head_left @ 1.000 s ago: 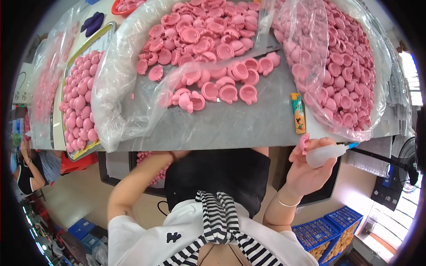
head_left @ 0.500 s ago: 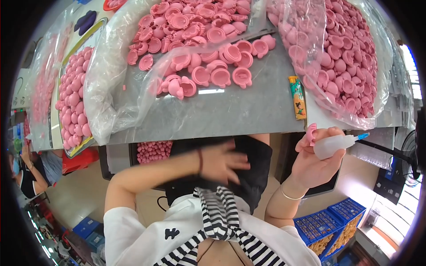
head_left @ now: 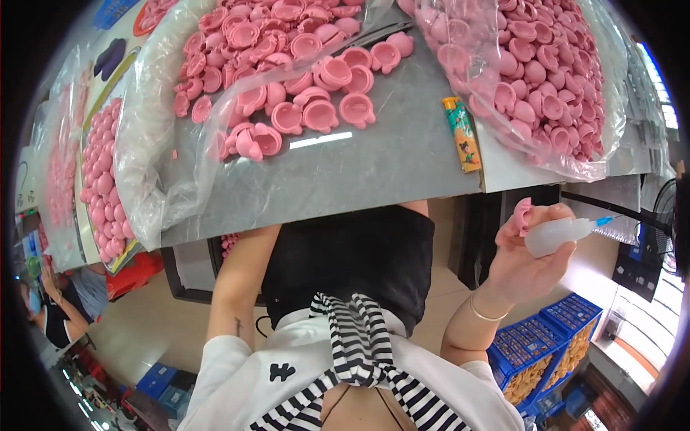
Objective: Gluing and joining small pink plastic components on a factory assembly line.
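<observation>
My right hand (head_left: 523,276), raised off the table's front edge at the right, is closed round a small translucent squeeze bottle (head_left: 552,238). The bottle lies nearly level, its blue needle tip (head_left: 604,220) pointing right. Between the fingers of the same hand sits a pink plastic shell (head_left: 522,215). My left forearm (head_left: 243,276) reaches under the table edge, and the left hand is hidden there. Beside that arm a few pink pieces (head_left: 228,243) show in a container below the tabletop. A heap of pink half-shells (head_left: 316,108) lies on the grey tabletop (head_left: 323,187).
A lighter (head_left: 461,136) and tweezers (head_left: 381,34) lie on the table. At the right is a clear bag of pink shells (head_left: 553,93); at the left, a tray of pink domes (head_left: 104,194). Blue crates (head_left: 528,345) stand at the lower right. Another person (head_left: 61,302) sits far left.
My left hand has gone from over my lap to under the table edge, out of sight. My right hand still holds the bottle and shell, slightly farther right. The view has shifted.
</observation>
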The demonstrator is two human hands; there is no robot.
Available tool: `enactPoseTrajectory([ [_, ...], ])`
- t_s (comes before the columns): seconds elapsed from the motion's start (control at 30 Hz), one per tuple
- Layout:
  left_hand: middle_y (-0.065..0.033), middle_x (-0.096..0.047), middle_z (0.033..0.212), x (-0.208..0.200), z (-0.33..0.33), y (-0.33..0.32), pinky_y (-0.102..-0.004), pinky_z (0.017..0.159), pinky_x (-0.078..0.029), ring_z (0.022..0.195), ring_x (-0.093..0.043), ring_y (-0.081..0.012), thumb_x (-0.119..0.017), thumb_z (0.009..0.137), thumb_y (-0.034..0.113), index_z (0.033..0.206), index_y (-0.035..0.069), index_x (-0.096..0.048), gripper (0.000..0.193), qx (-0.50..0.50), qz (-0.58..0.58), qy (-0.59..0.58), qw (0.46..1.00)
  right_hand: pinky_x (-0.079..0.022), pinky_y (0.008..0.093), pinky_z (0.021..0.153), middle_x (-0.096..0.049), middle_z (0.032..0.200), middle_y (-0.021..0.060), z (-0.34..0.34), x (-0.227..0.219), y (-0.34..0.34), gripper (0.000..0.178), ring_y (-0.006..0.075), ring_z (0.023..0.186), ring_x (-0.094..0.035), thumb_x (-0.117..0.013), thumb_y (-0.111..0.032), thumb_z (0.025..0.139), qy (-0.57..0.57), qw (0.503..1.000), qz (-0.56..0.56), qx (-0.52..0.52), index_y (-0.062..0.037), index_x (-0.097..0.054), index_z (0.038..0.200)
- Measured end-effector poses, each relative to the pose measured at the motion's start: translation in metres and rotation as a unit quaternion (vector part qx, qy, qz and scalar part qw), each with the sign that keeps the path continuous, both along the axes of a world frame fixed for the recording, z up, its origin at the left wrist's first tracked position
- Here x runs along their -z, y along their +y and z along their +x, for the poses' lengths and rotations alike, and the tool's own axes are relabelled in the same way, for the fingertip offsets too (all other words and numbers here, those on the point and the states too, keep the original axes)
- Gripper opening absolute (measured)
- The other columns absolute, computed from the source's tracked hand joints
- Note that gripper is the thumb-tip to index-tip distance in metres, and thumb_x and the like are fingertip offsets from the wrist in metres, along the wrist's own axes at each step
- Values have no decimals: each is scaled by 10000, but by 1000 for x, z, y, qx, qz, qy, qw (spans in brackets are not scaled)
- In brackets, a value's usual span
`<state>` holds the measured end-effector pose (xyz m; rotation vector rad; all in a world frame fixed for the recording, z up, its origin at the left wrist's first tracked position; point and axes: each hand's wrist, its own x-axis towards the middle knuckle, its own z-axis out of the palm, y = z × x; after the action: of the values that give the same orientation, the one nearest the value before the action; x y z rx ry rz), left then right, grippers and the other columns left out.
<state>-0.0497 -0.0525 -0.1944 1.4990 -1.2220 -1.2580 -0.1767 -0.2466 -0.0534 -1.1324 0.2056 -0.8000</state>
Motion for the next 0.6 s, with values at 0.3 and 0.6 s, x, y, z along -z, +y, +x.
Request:
enactPoseTrajectory([
  [0.3, -127, -434, 1269, -17, 4, 107, -368, 1017, -273, 1192, -380, -268, -510, 796, 294, 1250, 128, -441, 488, -131, 100, -80, 983, -388, 268, 421, -518, 713, 121, 17, 7, 8, 445, 219, 627, -497, -424, -415, 867, 13, 1000, 10, -11, -2, -445, 1031],
  [0.6, -139, -467, 1232, -31, 16, 72, -370, 993, -304, 1153, -424, -268, -519, 793, 267, 1230, 117, -455, 467, -265, 190, -148, 934, -430, 286, 425, -548, 704, 171, 25, 6, 20, 459, 221, 522, -510, -441, -399, 863, 4, 999, -27, -22, 37, -434, 1007],
])
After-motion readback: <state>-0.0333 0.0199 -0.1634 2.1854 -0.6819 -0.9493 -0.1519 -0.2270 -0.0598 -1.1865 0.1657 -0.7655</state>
